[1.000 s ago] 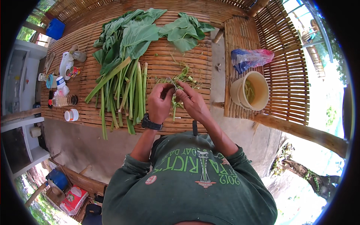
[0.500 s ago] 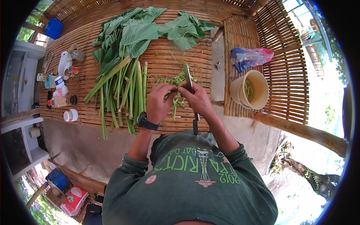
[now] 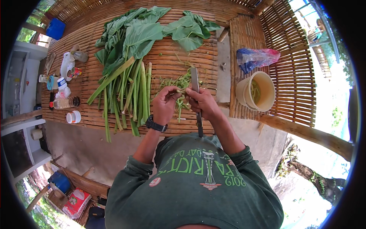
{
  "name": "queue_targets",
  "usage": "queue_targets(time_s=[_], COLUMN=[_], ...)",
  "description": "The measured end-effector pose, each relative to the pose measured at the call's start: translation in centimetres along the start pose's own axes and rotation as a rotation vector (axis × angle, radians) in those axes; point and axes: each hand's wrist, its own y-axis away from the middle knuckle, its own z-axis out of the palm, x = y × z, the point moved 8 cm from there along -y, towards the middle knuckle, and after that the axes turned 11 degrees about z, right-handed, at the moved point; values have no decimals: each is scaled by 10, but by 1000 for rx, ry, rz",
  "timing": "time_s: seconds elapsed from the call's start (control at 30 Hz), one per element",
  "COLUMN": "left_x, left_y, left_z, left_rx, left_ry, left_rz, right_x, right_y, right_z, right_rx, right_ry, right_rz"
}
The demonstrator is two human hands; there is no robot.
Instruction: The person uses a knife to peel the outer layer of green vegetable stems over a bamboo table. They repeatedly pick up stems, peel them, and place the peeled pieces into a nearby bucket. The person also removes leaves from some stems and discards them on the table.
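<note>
My left hand (image 3: 164, 108), a dark watch on its wrist, is closed in a pinch on a small pale-green piece of stalk (image 3: 178, 91). Close beside it, my right hand (image 3: 204, 104) is closed round a long knife (image 3: 195, 78). The blade points away from me, and the dark handle end shows below the hand, near my shirt. My right thumb and fingertips come near the piece of stalk; whether they touch it I cannot tell. Under and beyond both hands lies a pile of green peelings and thin strips (image 3: 182, 81) on the bamboo table (image 3: 85, 87).
Long green stalks (image 3: 131, 95) lie left of my hands, with large leaves (image 3: 141, 36) at the far side. Bottles and small containers (image 3: 66, 102) stand at the table's left. On the right-hand bench sit a pale bucket (image 3: 241, 91) with green pieces inside and a coloured plastic bag (image 3: 251, 59).
My two hands have moved slightly apart at the fingertips, and the piece of stalk shows between them. The knife has turned so more of its blade's flat side faces up.
</note>
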Motion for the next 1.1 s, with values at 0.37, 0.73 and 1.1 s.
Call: queue_targets(time_s=[0.37, 0.73, 1.1], left_x=[11, 50, 73], left_y=[-25, -18, -13], left_z=[-58, -29, -18], left_rx=[237, 187, 140], left_ry=[414, -31, -292], left_rz=[-31, 272, 443], right_x=[29, -36, -38], right_y=[-45, 57, 65], right_z=[-164, 51, 80], right_rx=[554, 306, 201], right_ry=[674, 889, 819], right_rz=[-56, -624, -609])
